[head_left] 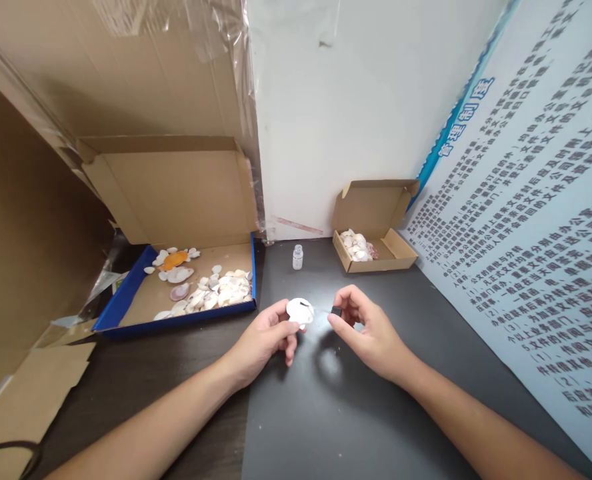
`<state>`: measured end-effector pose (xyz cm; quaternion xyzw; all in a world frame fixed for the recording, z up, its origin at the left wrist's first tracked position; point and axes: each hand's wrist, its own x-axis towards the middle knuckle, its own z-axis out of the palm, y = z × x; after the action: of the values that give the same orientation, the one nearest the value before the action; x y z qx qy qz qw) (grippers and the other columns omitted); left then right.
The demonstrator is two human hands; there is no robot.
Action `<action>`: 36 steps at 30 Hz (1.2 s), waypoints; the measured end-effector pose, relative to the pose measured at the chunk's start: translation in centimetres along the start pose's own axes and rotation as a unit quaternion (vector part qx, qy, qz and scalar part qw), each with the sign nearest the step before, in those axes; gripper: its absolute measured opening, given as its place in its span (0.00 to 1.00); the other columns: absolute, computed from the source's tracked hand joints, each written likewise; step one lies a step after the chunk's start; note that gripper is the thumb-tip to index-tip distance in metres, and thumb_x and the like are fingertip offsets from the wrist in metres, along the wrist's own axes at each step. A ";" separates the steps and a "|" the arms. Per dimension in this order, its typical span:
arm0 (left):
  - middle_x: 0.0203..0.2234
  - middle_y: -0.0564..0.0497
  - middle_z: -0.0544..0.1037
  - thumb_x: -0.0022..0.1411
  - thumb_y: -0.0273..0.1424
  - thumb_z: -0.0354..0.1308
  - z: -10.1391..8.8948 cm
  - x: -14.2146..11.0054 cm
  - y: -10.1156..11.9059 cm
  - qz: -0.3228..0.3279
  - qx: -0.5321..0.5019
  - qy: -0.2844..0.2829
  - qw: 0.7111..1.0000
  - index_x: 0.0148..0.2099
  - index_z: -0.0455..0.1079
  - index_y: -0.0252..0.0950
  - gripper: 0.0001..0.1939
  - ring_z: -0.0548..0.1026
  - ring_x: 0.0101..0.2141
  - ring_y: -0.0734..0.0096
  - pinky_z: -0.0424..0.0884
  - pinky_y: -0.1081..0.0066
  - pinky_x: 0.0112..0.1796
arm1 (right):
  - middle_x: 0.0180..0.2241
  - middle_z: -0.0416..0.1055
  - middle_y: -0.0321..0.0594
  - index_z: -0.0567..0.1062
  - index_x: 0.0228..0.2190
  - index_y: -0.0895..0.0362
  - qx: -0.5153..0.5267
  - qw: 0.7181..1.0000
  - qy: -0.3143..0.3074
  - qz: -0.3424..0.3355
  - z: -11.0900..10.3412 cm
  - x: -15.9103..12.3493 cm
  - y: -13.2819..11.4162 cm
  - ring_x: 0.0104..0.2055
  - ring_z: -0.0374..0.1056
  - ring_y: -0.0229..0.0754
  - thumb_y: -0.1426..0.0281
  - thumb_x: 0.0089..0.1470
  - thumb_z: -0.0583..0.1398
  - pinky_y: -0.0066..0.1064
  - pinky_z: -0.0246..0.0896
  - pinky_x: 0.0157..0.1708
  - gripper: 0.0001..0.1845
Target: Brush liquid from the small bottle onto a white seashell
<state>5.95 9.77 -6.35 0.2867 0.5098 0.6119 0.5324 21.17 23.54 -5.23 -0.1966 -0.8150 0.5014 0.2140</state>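
My left hand [275,332] pinches a white seashell [299,313] between thumb and fingers, its pale face toward me. A small dark mark shows near the top of the shell. Facing it from the right, my right hand [369,327] has thumb and fingers closed on a small black cap [336,311]. A faint thin stem seems to run from the cap toward the shell; whether its tip touches is too small to tell. Beyond both hands stands a small clear bottle [297,259] with a white label, upright and without a cap.
At left, a blue-edged cardboard box [176,327] holds many shells [226,291], with an orange one [175,260] at its back. A smaller open carton [383,265] with shells [357,247] stands at back right. A printed board [526,233] borders the dark table [306,427] on the right.
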 end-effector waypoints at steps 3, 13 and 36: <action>0.29 0.55 0.69 0.56 0.33 0.60 0.0 0.1 0.0 -0.001 0.003 0.009 1.000 0.38 0.65 0.34 0.10 0.63 0.17 0.84 0.65 0.77 0.19 | 0.24 0.60 0.30 0.62 0.34 0.54 0.006 1.000 0.025 -0.011 -0.3 0.0 -0.1 0.26 0.58 0.36 0.66 0.57 0.58 0.29 0.57 0.28 0.08; 0.21 0.56 0.67 0.54 0.32 0.63 0.1 0.0 0.1 -0.031 -0.046 0.017 0.998 0.37 0.65 0.34 0.11 0.65 0.21 0.79 0.68 0.75 0.24 | 0.24 0.63 0.30 0.62 0.34 0.53 -0.029 0.999 0.006 -0.013 0.4 -0.3 -0.2 0.24 0.59 0.36 0.65 0.57 0.59 0.28 0.57 0.26 0.09; 0.21 0.56 0.67 0.55 0.30 0.62 0.0 0.0 0.0 -0.036 -0.071 0.043 0.996 0.37 0.65 0.34 0.10 0.65 0.22 0.78 0.65 0.77 0.24 | 0.22 0.59 0.28 0.62 0.34 0.53 -0.049 0.998 0.028 -0.028 0.4 -0.5 -0.6 0.23 0.57 0.35 0.68 0.56 0.59 0.28 0.56 0.26 0.08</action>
<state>5.94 9.81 -6.36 0.2031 0.4974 0.6388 0.5507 21.30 22.68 -4.89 -0.1980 -0.8373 0.4490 0.2411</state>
